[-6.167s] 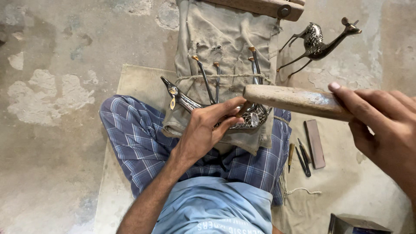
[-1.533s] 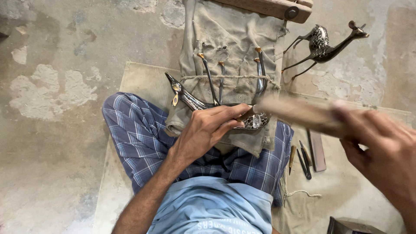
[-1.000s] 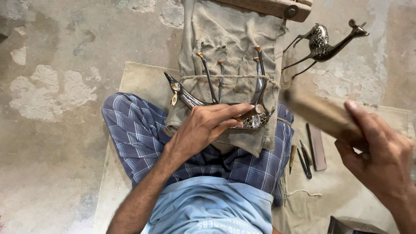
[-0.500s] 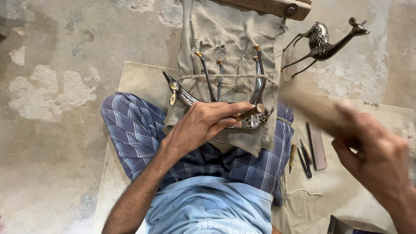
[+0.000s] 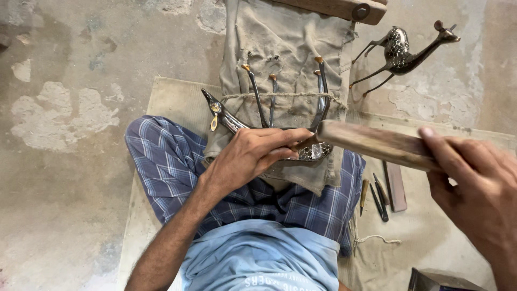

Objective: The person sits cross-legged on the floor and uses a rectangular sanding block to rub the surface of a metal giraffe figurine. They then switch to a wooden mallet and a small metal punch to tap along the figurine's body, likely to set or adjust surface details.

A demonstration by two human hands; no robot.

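Head view, looking down at a seated person's lap: the landmark is the dark metal deer figurine with brass hooves [image 5: 269, 121], lying upside down with its legs in the air, tied by string against a worn beige cloth [image 5: 291, 48] draped over the knees. Left of the figurine's body, its brass-tipped head and neck [image 5: 218, 110] stick out over the blue checked fabric of the person's leg. On the figurine's body the left hand [image 5: 250, 156] is clenched around a small tool, likely a chisel or punch, though the tool itself is mostly hidden by the fingers. Just right of it, the end of a long pale wooden mallet [image 5: 371, 143] meets the tool's top; the right hand [image 5: 476, 188] grips the mallet's handle. Below and right of the figurine, several slim punches and a flat reddish bar [image 5: 397, 186] lie on the mat. Far upper right, a second dark metal deer [image 5: 404, 51] stands upright, apparently finished. Patterned engraving shows on the held body, so the work seems partway along.
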